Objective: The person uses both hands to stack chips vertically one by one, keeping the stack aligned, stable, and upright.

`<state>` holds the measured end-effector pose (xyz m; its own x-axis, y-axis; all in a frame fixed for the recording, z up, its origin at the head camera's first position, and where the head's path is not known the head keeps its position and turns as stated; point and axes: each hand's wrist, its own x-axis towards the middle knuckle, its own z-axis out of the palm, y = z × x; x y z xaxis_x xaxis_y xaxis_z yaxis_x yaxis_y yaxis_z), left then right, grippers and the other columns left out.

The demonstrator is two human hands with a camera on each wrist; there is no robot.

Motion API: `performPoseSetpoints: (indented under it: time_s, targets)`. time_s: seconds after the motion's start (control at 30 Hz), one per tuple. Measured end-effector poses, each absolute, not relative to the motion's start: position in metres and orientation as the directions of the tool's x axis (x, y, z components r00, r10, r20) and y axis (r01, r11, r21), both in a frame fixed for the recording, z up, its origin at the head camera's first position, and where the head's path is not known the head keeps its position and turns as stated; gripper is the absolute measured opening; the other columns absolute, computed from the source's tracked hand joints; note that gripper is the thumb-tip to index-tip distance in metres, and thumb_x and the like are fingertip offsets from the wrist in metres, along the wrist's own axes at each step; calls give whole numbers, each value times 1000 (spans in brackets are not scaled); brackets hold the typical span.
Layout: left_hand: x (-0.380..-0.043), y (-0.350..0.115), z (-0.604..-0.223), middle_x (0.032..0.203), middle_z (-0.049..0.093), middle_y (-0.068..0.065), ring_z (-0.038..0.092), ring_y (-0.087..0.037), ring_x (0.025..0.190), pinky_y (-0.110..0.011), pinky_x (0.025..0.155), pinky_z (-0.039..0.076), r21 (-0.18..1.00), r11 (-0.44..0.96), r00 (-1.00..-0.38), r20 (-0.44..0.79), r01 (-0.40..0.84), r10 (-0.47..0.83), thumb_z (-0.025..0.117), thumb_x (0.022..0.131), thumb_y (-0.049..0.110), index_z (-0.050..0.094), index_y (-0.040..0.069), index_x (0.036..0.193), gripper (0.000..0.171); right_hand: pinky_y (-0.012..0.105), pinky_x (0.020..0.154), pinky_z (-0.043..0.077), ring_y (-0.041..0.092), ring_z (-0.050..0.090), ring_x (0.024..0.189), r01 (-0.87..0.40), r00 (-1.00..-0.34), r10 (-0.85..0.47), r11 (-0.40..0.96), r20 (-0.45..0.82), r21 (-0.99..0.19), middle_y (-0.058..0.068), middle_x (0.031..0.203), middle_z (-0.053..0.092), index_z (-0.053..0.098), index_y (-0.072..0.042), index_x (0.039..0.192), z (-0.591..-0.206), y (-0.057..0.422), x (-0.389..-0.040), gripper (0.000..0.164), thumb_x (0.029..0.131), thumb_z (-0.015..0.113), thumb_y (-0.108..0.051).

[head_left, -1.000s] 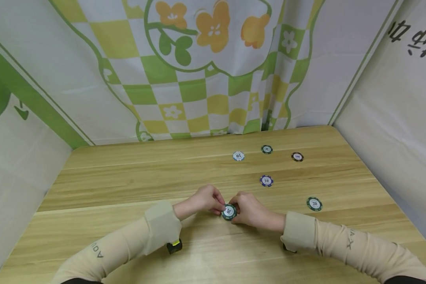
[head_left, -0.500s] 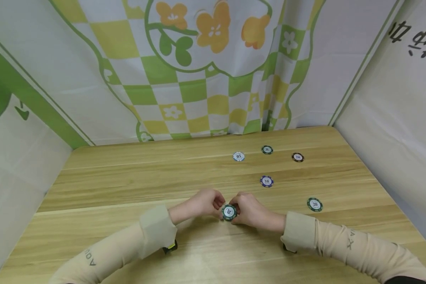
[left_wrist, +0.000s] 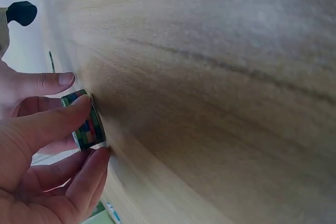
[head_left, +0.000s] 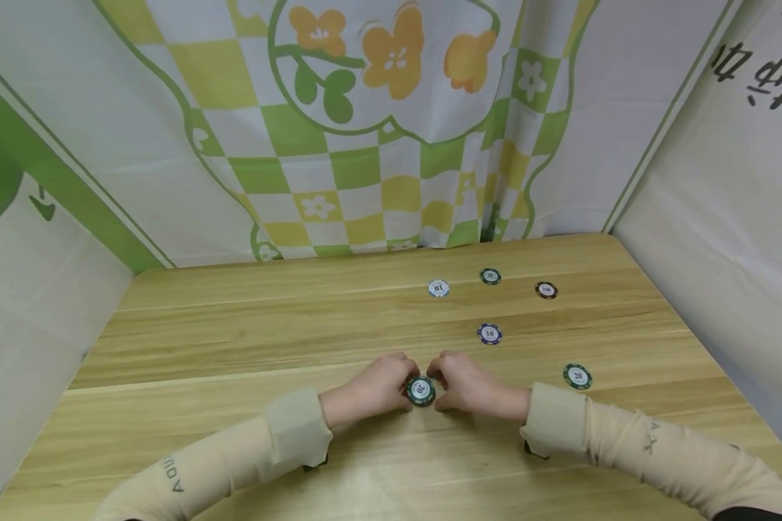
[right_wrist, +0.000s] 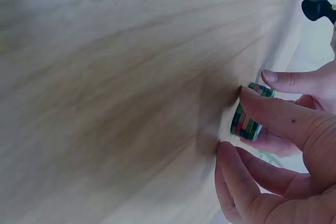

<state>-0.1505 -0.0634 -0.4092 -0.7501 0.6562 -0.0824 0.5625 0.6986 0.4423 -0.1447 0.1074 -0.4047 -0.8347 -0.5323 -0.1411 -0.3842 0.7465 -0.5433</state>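
Observation:
A short stack of poker chips (head_left: 420, 391) stands on the wooden table between the two hands, a green 20 on top. Bands of green, blue and red show along its side in the left wrist view. My left hand (head_left: 380, 385) holds the stack from the left, thumb at the near side and fingertips at the far edge. To the right, my right hand (head_left: 474, 385) curves loosely about the stack with a narrow gap in the head view. In the right wrist view its thumb (right_wrist: 257, 100) overlaps the stack, and the fingers spread below.
Single chips lie farther off on the table (head_left: 221, 325): a light blue 10 (head_left: 439, 288), a green chip (head_left: 490, 276), a black 100 (head_left: 547, 290), a purple 10 (head_left: 490, 333) and a green 20 (head_left: 578, 376). A checked curtain (head_left: 364, 166) hangs behind the table.
The left hand drew back from the stack, then came in again around its left side. The right hand has let go and shifted slightly right. The stack stays in place.

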Motion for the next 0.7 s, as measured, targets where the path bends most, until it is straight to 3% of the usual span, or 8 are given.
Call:
performPoseSetpoints:
  time_s: [0.13,0.27,0.5,0.7]
  targets:
    - [-149,-62,-409,87,56,-3,53,-14,79,-24,73,46,435,705,-751,-93,560,654,80,65,12,62,1,95,37,34,71,47,18,51,77,-383,-839,-522,764,-150,-518,8,87,57,62,6,100,-401,112,-147,40,63,77,1]
    - [-150,-60,-410,88,56,-3,54,-13,80,-23,73,46,431,710,-753,-100,557,651,80,65,13,62,2,95,36,37,81,49,26,57,90,-454,-839,-539,764,-66,-459,15,96,60,61,8,100,-397,117,-154,34,67,68,6]
    - [-151,-59,-411,87,55,-3,54,-14,78,-24,71,46,412,705,-746,-85,578,661,80,63,13,62,2,92,36,34,76,51,27,59,92,-533,-839,-540,786,74,-314,16,101,60,61,7,104,-387,122,-177,28,77,64,-2]
    - [-150,-59,-411,86,54,-3,54,-14,77,-24,71,47,408,703,-744,-82,582,664,80,63,13,62,2,91,36,36,79,50,30,58,93,-582,-812,-569,774,132,-247,19,103,60,60,9,102,-389,121,-197,26,78,63,-1]
